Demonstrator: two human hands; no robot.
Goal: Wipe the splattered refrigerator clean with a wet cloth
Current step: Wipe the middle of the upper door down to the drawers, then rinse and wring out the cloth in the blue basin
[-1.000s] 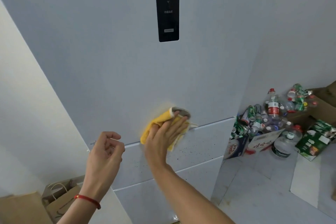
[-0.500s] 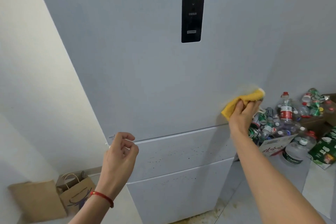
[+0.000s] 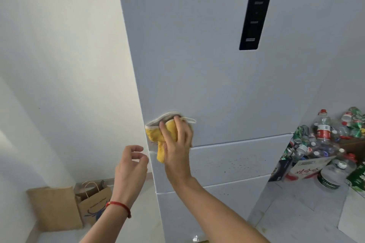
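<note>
As the cloth swings back from the fridge's right edge to its left, the right hand presses it flat. Specks on the drawer below remain; the left hand hangs loosely curled, empty.

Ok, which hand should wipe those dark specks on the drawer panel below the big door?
Right. The right hand already presses the yellow cloth against the pale grey refrigerator, just above the speckled drawer panel. The left hand hangs loosely curled and holds nothing.
</note>
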